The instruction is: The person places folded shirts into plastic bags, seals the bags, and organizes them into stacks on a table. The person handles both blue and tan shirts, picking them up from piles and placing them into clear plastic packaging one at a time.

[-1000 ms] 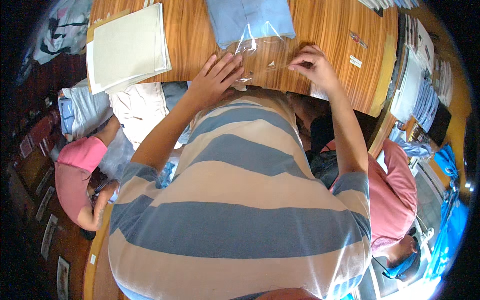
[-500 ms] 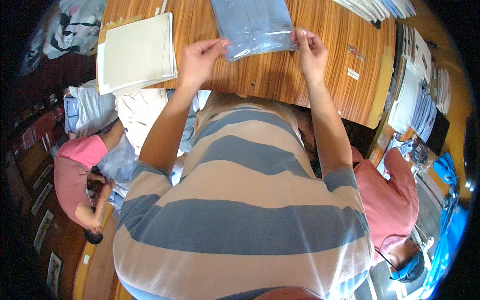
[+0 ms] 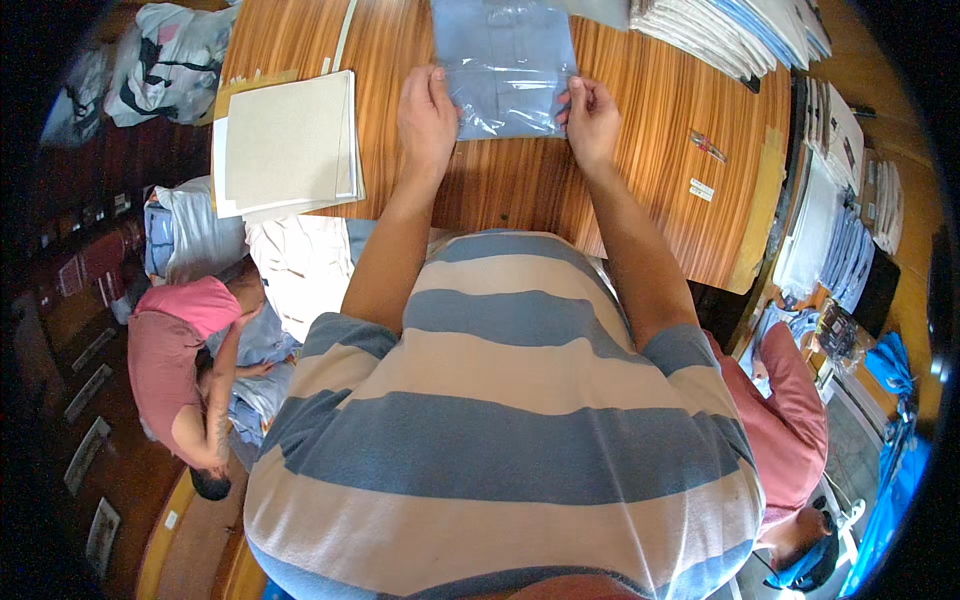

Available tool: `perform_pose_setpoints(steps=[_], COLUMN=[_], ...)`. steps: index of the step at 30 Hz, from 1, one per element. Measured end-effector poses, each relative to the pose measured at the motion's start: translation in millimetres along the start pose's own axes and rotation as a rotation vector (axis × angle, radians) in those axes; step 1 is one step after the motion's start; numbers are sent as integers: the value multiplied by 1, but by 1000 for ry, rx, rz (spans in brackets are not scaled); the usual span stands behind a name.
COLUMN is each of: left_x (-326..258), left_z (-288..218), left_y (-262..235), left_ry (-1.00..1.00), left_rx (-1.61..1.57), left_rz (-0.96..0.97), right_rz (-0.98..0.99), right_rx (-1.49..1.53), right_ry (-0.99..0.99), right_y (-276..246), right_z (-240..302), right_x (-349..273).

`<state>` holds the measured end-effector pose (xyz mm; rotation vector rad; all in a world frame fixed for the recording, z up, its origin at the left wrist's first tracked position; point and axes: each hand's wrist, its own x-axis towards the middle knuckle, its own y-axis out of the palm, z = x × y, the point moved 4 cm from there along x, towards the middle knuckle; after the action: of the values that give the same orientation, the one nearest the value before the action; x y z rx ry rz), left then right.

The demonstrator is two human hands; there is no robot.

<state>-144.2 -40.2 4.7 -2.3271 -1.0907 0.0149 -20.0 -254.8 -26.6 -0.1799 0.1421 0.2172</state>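
Your left hand [image 3: 427, 118] is pinching the near-left corner of the bagged blue shirt [image 3: 505, 62], and your right hand [image 3: 592, 118] is pinching the near-right corner. The folded shirt is already lying inside its clear plastic bag, flat on the wooden table [image 3: 640, 170] at twelve o'clock; the bag's near edge looks open, so sealing seems left. Cardboard sheets [image 3: 288, 142] are sitting at ten o'clock, stacked folded shirts [image 3: 735, 30] at one o'clock.

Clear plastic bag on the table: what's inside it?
A folded light-blue shirt shows through the clear plastic bag, held at its near corners by left hand and right hand. Anything beneath the shirt is hidden.
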Motion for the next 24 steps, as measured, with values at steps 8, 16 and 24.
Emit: perform_pose_setpoints(steps=[8,16,24], left_x=[-12,-22,2], left_z=[27,25,23], left_y=[16,12,27], left_ry=[-339,-121,-243], left_rx=[-462,-333,42], left_rz=[100,190,47], right_rz=[-115,-162,-122], right_rx=[-148,-257,-456], right_ry=[-103,-237,-193], right_y=[1,2,2], right_z=[9,-2,-10], right_x=[6,36,50])
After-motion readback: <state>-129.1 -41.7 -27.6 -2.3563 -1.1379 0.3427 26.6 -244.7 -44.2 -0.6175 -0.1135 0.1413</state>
